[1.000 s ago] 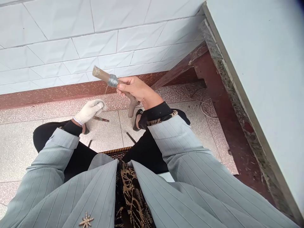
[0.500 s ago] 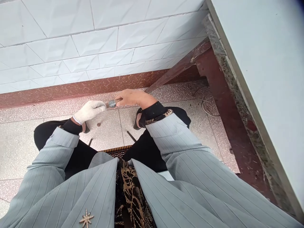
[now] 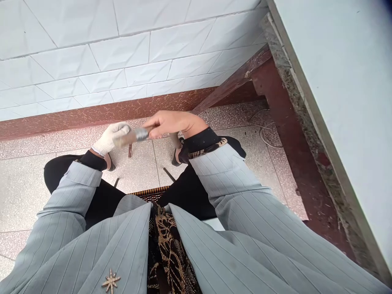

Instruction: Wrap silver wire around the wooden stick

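Observation:
My right hand (image 3: 171,123), bare, is closed round the brown end of a short brush-like tool (image 3: 130,137). Shiny wire is wound in a band round its middle, and its tan free end is smeared by motion, so its exact kind is unclear. That blurred end points left and overlaps my left hand (image 3: 108,138), which wears a white knitted glove. The gloved fingers are curled in; what they hold, if anything, is hidden. A narrow reddish-brown strip (image 3: 130,150) shows just below the tool; I cannot tell whether it is held or lies on the floor.
A white tiled wall (image 3: 131,77) with a reddish-brown skirting stands ahead. At right are a dark red wooden frame (image 3: 284,118) and a pale slab top (image 3: 343,81). A pale cord (image 3: 268,141) lies on the speckled floor. A woven seat edge (image 3: 148,191) shows between my knees.
The tool's free end has swung out over my gloved hand, with more of it showing. My gloved hand has shifted slightly left and up. The reddish-brown strip now shows below; before, only a small brown spot did.

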### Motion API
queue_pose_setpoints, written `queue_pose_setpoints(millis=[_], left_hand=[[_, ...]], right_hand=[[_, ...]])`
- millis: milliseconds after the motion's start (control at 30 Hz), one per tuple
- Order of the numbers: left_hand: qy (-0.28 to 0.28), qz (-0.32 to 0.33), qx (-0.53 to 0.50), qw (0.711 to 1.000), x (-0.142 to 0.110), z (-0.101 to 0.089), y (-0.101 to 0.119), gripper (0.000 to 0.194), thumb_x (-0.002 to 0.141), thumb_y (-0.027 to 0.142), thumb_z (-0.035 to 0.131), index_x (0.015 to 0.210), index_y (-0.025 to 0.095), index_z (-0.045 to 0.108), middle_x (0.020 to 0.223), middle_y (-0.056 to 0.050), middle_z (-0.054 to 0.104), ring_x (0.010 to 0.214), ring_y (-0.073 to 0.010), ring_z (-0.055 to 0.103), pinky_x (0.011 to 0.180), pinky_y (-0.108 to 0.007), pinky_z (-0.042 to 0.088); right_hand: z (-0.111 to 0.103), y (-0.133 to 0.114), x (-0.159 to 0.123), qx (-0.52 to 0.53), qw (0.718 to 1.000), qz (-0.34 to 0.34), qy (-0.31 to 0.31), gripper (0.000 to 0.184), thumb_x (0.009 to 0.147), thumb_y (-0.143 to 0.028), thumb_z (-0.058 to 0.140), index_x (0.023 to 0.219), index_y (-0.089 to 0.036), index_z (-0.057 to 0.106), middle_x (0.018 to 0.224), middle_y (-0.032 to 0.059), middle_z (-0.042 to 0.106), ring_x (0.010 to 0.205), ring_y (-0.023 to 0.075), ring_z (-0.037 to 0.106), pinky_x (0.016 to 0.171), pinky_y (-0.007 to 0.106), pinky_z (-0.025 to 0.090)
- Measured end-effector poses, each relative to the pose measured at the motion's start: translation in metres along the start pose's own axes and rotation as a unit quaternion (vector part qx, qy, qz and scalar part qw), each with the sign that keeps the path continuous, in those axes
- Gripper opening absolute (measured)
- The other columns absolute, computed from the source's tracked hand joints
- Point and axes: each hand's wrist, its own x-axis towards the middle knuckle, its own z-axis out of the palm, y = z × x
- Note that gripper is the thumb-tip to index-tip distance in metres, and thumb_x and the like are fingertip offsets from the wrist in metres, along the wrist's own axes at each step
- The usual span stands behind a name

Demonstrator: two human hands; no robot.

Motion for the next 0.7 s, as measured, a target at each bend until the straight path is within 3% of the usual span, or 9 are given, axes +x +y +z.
queue_pose_setpoints(millis=[100, 167, 267, 333, 433, 533, 600, 700], left_hand=[[0.016, 0.012, -0.077, 0.997, 0.001, 0.002, -0.003, 0.039, 0.097, 0.052, 0.064, 0.082, 0.016, 0.067, 0.055, 0.005, 0.045, 0.051, -0.0084, 0.039, 0.054, -0.023, 0.035], [0.000, 0.002, -0.092, 0.996, 0.000, 0.003, -0.003, 0.041, 0.097, 0.055, 0.066, 0.084, 0.016, 0.068, 0.054, 0.006, 0.043, 0.050, -0.0081, 0.037, 0.052, -0.023, 0.034], [-0.053, -0.020, -0.072, 0.996, -0.002, 0.004, 0.000, 0.046, 0.094, 0.060, 0.069, 0.084, 0.015, 0.068, 0.054, 0.006, 0.043, 0.049, -0.0073, 0.035, 0.049, -0.022, 0.031], [-0.084, -0.028, -0.045, 0.995, -0.003, 0.004, 0.003, 0.045, 0.092, 0.059, 0.069, 0.084, 0.014, 0.069, 0.059, 0.004, 0.048, 0.051, -0.0070, 0.037, 0.049, -0.022, 0.030], [-0.111, -0.037, -0.009, 0.993, -0.006, 0.005, 0.008, 0.038, 0.093, 0.052, 0.066, 0.085, 0.014, 0.069, 0.064, 0.003, 0.051, 0.054, -0.0071, 0.039, 0.050, -0.021, 0.031], [-0.134, -0.064, 0.016, 0.989, -0.008, 0.006, 0.011, 0.032, 0.091, 0.047, 0.065, 0.088, 0.015, 0.067, 0.062, 0.005, 0.047, 0.053, -0.0076, 0.038, 0.050, -0.022, 0.031], [-0.137, -0.075, 0.034, 0.987, -0.009, 0.006, 0.010, 0.031, 0.090, 0.046, 0.065, 0.089, 0.015, 0.067, 0.062, 0.004, 0.048, 0.054, -0.0084, 0.040, 0.051, -0.022, 0.034], [-0.127, -0.063, 0.092, 0.986, -0.008, 0.006, 0.008, 0.027, 0.088, 0.043, 0.064, 0.085, 0.017, 0.068, 0.065, 0.002, 0.054, 0.058, -0.0110, 0.047, 0.056, -0.025, 0.040]], right_hand=[[-0.003, -0.004, -0.005, 0.099, 0.974, -0.075, 0.192, 0.031, 0.095, -0.046, 0.076, 0.099, -0.016, 0.068, 0.074, -0.0030, 0.059, 0.061, 0.0087, 0.048, 0.059, 0.022, 0.039], [-0.003, -0.006, -0.004, 0.131, 0.948, -0.073, 0.282, 0.036, 0.097, -0.050, 0.074, 0.089, -0.018, 0.061, 0.071, -0.0030, 0.055, 0.059, 0.0088, 0.045, 0.057, 0.022, 0.038], [0.000, -0.007, 0.001, 0.107, 0.932, 0.003, 0.346, 0.038, 0.099, -0.048, 0.074, 0.083, -0.019, 0.054, 0.068, -0.0026, 0.052, 0.059, 0.0094, 0.043, 0.057, 0.023, 0.037], [0.002, -0.006, 0.005, 0.052, 0.928, 0.069, 0.363, 0.030, 0.100, -0.039, 0.072, 0.085, -0.018, 0.057, 0.069, -0.0018, 0.053, 0.060, 0.0100, 0.044, 0.058, 0.024, 0.037], [0.003, -0.003, 0.010, -0.075, 0.918, 0.154, 0.357, 0.014, 0.098, -0.027, 0.070, 0.092, -0.014, 0.067, 0.070, -0.0001, 0.055, 0.064, 0.0122, 0.047, 0.063, 0.027, 0.037], [0.003, -0.002, 0.012, -0.211, 0.902, 0.212, 0.313, 0.014, 0.095, -0.025, 0.069, 0.099, -0.012, 0.074, 0.077, 0.0030, 0.060, 0.071, 0.0155, 0.052, 0.067, 0.030, 0.035], [0.004, -0.003, 0.012, -0.272, 0.896, 0.248, 0.249, 0.016, 0.094, -0.026, 0.070, 0.100, -0.013, 0.078, 0.081, 0.0050, 0.064, 0.074, 0.0171, 0.053, 0.068, 0.032, 0.034], [0.008, -0.001, 0.012, -0.315, 0.897, 0.290, 0.106, 0.011, 0.091, -0.024, 0.073, 0.088, -0.016, 0.080, 0.075, 0.0049, 0.064, 0.069, 0.0172, 0.053, 0.066, 0.033, 0.032]])
